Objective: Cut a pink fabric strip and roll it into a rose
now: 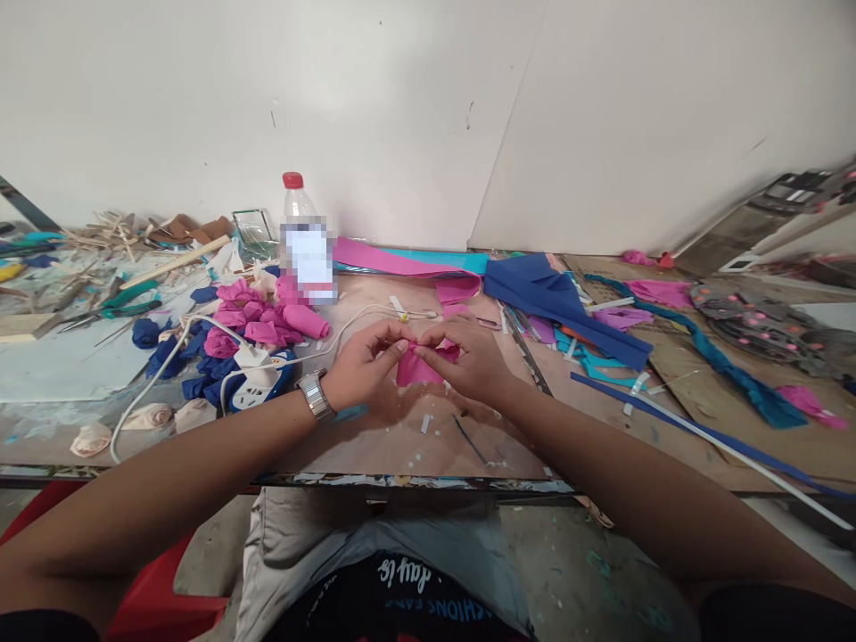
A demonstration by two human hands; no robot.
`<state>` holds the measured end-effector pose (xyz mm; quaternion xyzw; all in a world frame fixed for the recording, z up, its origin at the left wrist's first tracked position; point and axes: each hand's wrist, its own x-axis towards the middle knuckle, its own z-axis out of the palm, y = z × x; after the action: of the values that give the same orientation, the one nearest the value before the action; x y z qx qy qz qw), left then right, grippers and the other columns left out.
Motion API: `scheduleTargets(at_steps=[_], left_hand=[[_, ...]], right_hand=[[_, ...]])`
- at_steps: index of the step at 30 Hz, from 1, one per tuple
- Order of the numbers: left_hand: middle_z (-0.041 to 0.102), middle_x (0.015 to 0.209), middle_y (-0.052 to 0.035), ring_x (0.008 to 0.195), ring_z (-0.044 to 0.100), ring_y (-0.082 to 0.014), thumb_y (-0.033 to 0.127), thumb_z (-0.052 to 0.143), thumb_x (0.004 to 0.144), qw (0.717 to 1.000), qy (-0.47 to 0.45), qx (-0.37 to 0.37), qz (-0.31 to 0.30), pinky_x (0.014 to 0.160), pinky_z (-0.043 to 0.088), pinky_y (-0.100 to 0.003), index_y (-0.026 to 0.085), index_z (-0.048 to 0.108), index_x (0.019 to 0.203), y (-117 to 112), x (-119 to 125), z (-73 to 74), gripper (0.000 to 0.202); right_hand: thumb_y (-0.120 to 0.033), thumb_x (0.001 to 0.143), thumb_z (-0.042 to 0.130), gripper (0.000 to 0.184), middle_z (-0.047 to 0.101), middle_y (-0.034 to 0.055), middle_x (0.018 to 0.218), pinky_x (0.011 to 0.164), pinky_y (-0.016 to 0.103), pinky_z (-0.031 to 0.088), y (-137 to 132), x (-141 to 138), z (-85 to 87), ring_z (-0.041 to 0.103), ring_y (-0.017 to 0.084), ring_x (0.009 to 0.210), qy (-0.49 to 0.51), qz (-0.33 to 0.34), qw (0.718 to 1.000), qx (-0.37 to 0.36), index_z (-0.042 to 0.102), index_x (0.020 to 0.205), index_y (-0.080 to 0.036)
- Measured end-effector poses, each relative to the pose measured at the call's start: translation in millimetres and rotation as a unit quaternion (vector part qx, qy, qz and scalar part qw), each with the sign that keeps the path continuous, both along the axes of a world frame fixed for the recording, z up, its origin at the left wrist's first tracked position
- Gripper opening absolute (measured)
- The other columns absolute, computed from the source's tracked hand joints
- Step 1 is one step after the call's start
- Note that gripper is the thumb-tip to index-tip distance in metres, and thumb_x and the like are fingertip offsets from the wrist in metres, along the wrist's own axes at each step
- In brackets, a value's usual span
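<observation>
A bright pink fabric strip (421, 371) is pinched between my two hands above the middle of the table. My left hand (367, 358), with a metal watch on the wrist, grips its top edge between thumb and fingers. Close beside it, my right hand (472, 357) pinches the same edge, the thumbs nearly touching. The strip's lower part hangs below the fingers. Behind my right hand, a long pink band (415, 261) runs back along the wall and folds over; whether it joins the held piece is hidden.
Left are rolled pink fabric flowers (258, 316), blue ones, a power strip (258, 383) with a white cable, and green-handled pliers (130, 299). A red-capped bottle (294, 192) stands behind a phone (311, 259). Right lie blue cloth (562, 308) and a white stick (736, 450).
</observation>
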<state>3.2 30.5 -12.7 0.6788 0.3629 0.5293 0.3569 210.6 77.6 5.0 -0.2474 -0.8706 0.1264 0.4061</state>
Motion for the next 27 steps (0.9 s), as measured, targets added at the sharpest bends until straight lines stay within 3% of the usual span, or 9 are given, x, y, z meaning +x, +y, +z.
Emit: scheduleTargets(at_steps=[6, 10, 14, 27], left_hand=[[0.075, 0.106, -0.0097, 0.095, 0.069, -0.0198, 0.043, 0.07, 0.097, 1.0, -0.006, -0.012, -0.004, 0.087, 0.056, -0.036, 0.018, 0.072, 0.108, -0.6, 1.0, -1.0, 0.028], [0.075, 0.103, -0.0085, 0.091, 0.069, -0.018, 0.042, 0.072, 0.096, 1.0, 0.001, -0.003, 0.011, 0.082, 0.056, -0.032, 0.018, 0.072, 0.107, -0.5, 1.1, -2.2, 0.026], [0.075, 0.101, -0.0087, 0.09, 0.068, -0.0185, 0.043, 0.071, 0.096, 1.0, 0.015, 0.004, 0.007, 0.079, 0.056, -0.032, 0.018, 0.072, 0.106, -1.0, 1.2, -1.3, 0.026], [0.076, 0.099, -0.0076, 0.092, 0.07, -0.0194, 0.041, 0.067, 0.099, 1.0, 0.01, 0.001, -0.009, 0.086, 0.056, -0.035, 0.018, 0.072, 0.103, -0.9, -0.8, 3.0, 0.024]], right_hand=[[-0.049, 0.1, 0.064, 0.029, 0.079, 0.0019, 0.083, 0.09, 0.043, 0.044, -1.3, 1.2, 3.6, 0.066, 0.022, 0.076, -0.004, -0.006, 1.0, 0.005, 0.071, 0.086, -0.025], [-0.047, 0.106, 0.052, 0.038, 0.076, 0.0022, 0.078, 0.084, 0.041, 0.042, -0.2, 2.2, 3.2, 0.064, 0.021, 0.075, -0.019, -0.003, 1.0, -0.013, 0.071, 0.084, -0.023], [-0.047, 0.103, 0.058, 0.034, 0.074, 0.002, 0.076, 0.08, 0.038, 0.041, 1.2, 2.4, 1.2, 0.062, 0.02, 0.073, -0.028, 0.004, 0.999, -0.026, 0.073, 0.084, -0.023], [-0.054, 0.102, 0.061, 0.037, 0.074, 0.001, 0.075, 0.091, 0.043, 0.037, -1.0, 0.8, 2.3, 0.063, 0.02, 0.074, -0.017, -0.009, 0.999, 0.029, 0.069, 0.082, -0.024]])
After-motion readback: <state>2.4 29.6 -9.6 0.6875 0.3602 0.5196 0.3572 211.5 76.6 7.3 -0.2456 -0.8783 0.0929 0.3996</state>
